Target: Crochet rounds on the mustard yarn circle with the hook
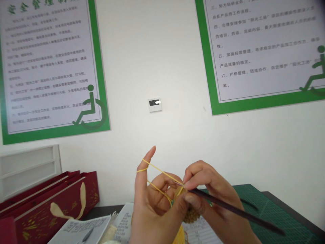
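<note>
- On the far left, red gift bags [27,220] with a pale ribbon handle stand on the dark surface [104,211], and a printed paper [76,234] lies near them.
- Next comes the left hand [154,210]. Its pointer finger sticks up, with yellow yarn [162,171] looped around it. The thumb and other fingers seem to pinch the crochet piece, so this grip looks closed on it. Part of that pinch is hidden.
- The yarn runs from the raised finger down to the hook. It looks tight and straight here. Holding that finger high should make the yarn easy to catch; too much pull could make the loops tiny and hard to get through.
- The brown crochet piece [192,216] hangs between the two hands, above the surface. Pinching it close to the loop being worked should stop it from wobbling.
- The right hand [215,188] has its grip firmly around the dark handle of the crochet hook [236,209]. The thin tip points left, next to the yarn. A small, gentle turn of the wrist should help the tip slide through without splitting the yarn.
- On the right, a green cutting mat [276,217] lies under and behind the hook's handle.
</note>
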`<state>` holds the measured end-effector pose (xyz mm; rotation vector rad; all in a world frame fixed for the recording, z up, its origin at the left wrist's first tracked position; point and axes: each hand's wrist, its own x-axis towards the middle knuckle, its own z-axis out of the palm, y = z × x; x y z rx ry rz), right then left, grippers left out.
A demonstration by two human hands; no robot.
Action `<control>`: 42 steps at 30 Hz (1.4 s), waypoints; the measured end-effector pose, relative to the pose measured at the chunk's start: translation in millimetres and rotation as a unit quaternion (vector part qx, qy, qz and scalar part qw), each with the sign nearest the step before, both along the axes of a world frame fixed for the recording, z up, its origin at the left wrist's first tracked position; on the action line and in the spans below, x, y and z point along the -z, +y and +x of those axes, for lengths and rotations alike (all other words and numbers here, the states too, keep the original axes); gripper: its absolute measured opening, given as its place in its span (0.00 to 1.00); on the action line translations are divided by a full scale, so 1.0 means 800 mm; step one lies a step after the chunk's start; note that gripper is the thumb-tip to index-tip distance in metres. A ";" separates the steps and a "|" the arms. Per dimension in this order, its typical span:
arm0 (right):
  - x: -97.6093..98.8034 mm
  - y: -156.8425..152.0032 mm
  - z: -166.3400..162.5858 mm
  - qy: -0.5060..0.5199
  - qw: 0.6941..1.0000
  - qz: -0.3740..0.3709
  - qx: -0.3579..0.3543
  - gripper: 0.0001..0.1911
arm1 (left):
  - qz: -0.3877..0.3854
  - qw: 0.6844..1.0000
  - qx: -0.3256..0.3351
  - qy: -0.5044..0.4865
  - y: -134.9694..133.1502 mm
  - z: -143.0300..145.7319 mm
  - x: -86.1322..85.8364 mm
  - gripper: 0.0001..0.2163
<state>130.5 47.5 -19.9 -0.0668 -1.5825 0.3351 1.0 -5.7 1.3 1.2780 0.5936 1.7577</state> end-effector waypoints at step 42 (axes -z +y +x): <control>0.006 -0.001 -0.008 0.064 0.997 0.030 0.020 0.09 | -0.066 0.995 0.061 -0.049 -0.003 -0.003 0.000 0.34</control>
